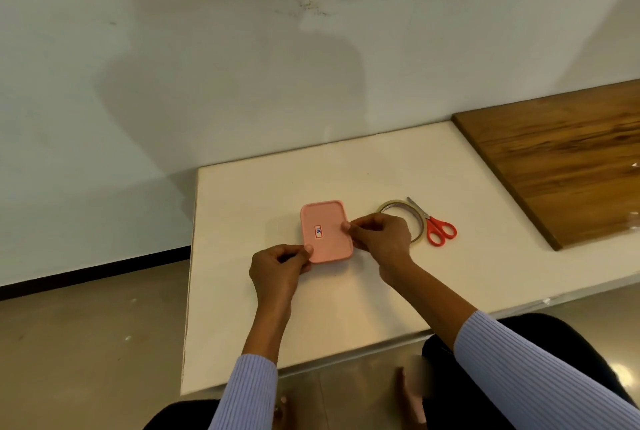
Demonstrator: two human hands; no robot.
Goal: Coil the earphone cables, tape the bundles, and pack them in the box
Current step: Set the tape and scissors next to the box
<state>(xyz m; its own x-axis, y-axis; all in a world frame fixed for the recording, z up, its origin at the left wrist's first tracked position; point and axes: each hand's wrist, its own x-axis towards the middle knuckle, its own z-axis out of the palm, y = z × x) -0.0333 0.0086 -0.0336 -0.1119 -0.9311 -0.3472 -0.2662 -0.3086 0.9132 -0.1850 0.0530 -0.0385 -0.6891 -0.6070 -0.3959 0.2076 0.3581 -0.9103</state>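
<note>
Zero earphones or taped bundles can be seen rn, the pink box (326, 230) w/ lid on is gripped at opposite corners by left hand (280, 265) & right hand (381, 235) mid-table (346, 173), tape roll (401, 218) + scissors (437, 225) left just beside, so prob lid-closing or opening stage, can't be told which.

Pink box (325, 230), lid on, flat on white table (263, 187); left hand (277, 266) and right hand (382, 237) gripping opposite corners. Tape roll (398, 209), red scissors (437, 227) just right.
</note>
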